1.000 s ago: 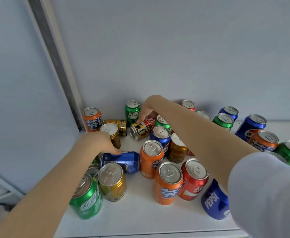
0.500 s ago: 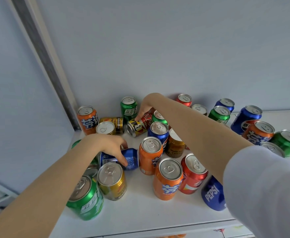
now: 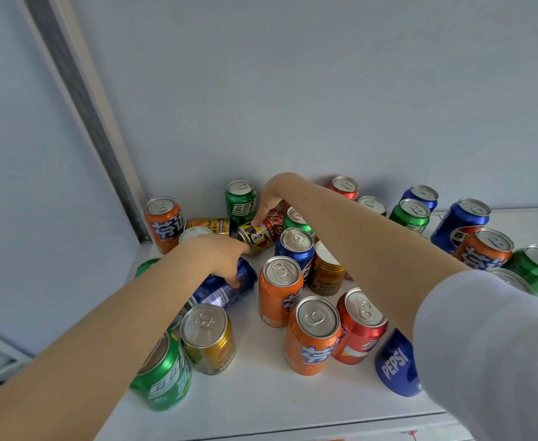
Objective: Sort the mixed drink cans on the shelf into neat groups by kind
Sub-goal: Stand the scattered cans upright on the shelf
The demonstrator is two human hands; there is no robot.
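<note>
Toward the left back of the shelf (image 3: pixel 261 402), the left hand (image 3: pixel 220 259) curls its fingers over a blue can (image 3: pixel 226 291) lying on its side. Just beyond, the right hand (image 3: pixel 270 202) arches over a toppled red can (image 3: pixel 262 233), thumb on it; whether it grips, I cannot tell. Unopened, the cans are probably weighty, smooth and prone to roll. They are best clasped round the middle.

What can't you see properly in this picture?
All in the head view:
Fingers of the right hand: hidden behind its own wrist, so its hold on the lying red can is unclear.
Green can, far left: mostly behind the left arm.
Pepsi can: partly covered by the white sleeve.
Blue can: partly under the left hand gripping it.
</note>
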